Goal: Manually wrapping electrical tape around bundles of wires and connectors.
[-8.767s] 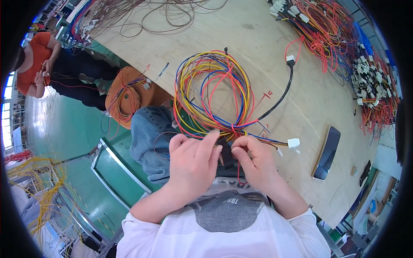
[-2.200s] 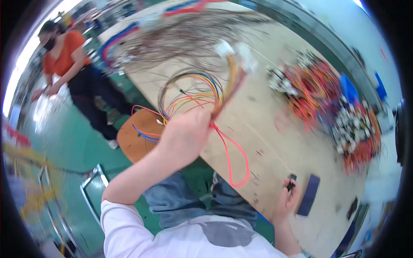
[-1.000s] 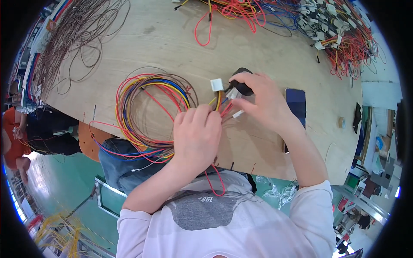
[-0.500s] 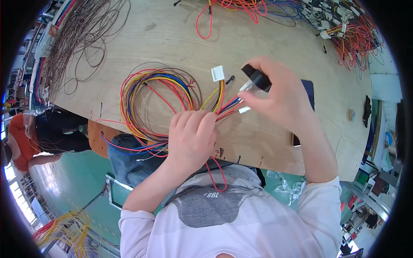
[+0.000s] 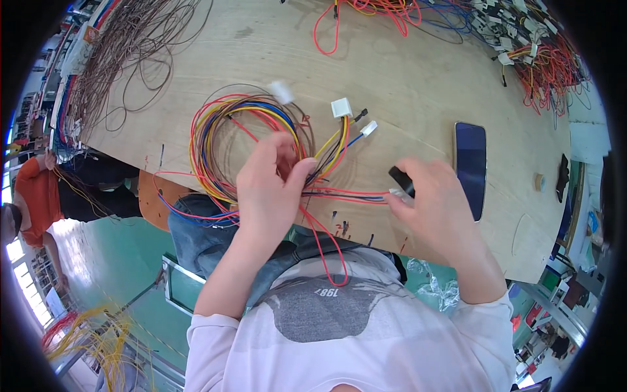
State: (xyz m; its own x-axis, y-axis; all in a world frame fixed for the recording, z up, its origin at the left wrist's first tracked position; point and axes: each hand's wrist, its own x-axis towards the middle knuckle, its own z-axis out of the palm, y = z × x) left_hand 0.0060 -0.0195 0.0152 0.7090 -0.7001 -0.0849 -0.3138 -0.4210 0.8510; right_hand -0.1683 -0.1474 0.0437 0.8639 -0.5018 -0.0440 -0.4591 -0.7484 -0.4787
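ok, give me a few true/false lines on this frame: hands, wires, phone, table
1. The left hand grips the coiled bundle of coloured wires. True.
2. The right hand holds a small black part at the end of wires stretched between the two hands. True.
3. The dark phone is in the right hand. False: it lies flat on the wooden table, just beyond that hand.
4. The white connector is pinched between the left fingers. False: it sits on the table past the hand, on the yellow wires.
5. A pile of red wires with white plugs lies at the table's far right. True.
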